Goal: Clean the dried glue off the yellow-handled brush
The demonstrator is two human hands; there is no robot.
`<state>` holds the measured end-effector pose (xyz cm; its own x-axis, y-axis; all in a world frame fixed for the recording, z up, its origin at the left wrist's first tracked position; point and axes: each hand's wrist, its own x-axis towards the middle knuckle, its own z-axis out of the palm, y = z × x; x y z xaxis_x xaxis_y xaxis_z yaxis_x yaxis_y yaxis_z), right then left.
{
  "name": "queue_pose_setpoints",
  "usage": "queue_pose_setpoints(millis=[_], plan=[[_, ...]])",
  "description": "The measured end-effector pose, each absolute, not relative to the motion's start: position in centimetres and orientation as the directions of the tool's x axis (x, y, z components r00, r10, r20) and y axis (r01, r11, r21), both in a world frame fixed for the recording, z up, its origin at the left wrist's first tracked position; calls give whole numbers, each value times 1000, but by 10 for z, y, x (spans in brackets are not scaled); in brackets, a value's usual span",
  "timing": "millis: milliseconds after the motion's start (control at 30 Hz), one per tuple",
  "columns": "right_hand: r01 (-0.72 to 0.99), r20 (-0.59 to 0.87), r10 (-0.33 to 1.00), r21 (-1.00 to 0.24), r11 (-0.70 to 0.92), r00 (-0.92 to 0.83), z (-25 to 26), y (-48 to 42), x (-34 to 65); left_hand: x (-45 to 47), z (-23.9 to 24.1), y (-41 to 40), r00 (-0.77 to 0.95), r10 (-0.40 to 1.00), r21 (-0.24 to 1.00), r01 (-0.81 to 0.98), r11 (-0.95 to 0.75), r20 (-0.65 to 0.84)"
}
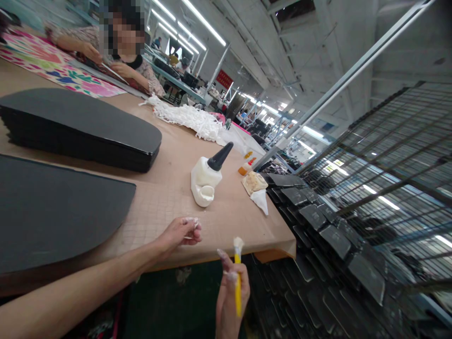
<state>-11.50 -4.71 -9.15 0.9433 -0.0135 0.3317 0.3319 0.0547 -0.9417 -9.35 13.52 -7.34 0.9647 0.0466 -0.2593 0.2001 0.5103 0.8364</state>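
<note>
In my right hand [231,287] is a brush [238,282] with a yellow handle and pale bristles pointing up, just off the table's front edge. White residue coats its thumb and a finger. My left hand [183,231] hovers over the front of the table, fingers curled in, whitish smears on the fingertips and nothing visible in them. Beyond it stands a white plastic glue bottle [205,176] with a black cone nozzle and a cut opening low on its front. A flat black panel with a rounded end [60,212] lies to the left.
Behind that panel rises a stack of black panels [81,122]. White scraps [190,117], a small orange bottle [246,167] and a yellowish block [254,182] lie on the brown-covered table [169,188]. A person [120,70] works across it. Racked black panels [332,235] stand right.
</note>
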Motion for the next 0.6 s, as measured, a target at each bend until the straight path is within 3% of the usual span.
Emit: queue_pose_setpoints(millis=[67,167,333,600], plan=[[222,219,-43,-921,320,975,-85,-45,-116,-95,-70,136,972,26,840,189,509,-235],[51,35,-42,-867,495,999,-78,-37,-115,-97,-68,136,974,6,827,189,530,-226],[-24,-54,-31,-793,609,998,-82,-25,-109,-101,-67,150,966,30,781,189,595,-257],[-23,-5,30,-751,660,1000,-87,1,-108,-113,-55,173,989,64,821,76,566,-136]])
